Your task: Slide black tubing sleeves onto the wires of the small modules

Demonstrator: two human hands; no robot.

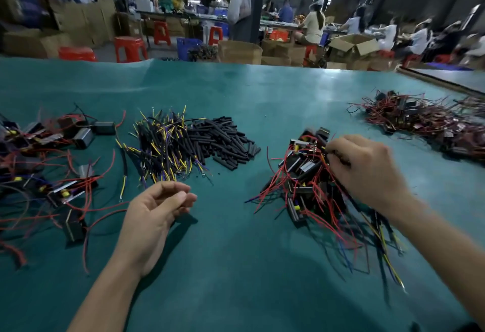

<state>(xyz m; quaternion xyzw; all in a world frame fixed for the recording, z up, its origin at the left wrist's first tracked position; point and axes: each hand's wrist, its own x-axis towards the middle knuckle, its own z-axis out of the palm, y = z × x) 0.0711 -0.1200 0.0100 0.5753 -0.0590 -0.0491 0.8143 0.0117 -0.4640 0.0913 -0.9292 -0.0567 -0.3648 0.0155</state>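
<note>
Tubing sleeves: a loose heap of short, matte black tube pieces point(223, 140) lying criss-cross on the green mat, at the middle of the table.
Sleeved leads: touching the heap's left edge, a bristly bundle of thin yellow and purple wires point(165, 145), many already in black tubing.
Module pile: right of the heap, a tangle of small boxy black modules with thin red wires point(307, 171), glossy faces catching the light.
Right hand: the right hand point(364, 169) lies knuckles-up on the far side of that pile, fingers curled down into the modules and wires; what exactly they pinch is blurred, so I cannot tell.
Left hand: the left hand point(154, 213) hovers near and below the heap, palm turned inward, fingers loosely curled, holding nothing.
Left pile: well left of the heap, more black and grey modules with red leads point(52, 163), spread out.
Far pile: well right of the heap, another red-wired mound point(425, 119).
Table cover: smooth teal-green mat point(236, 266), slightly shiny.
</note>
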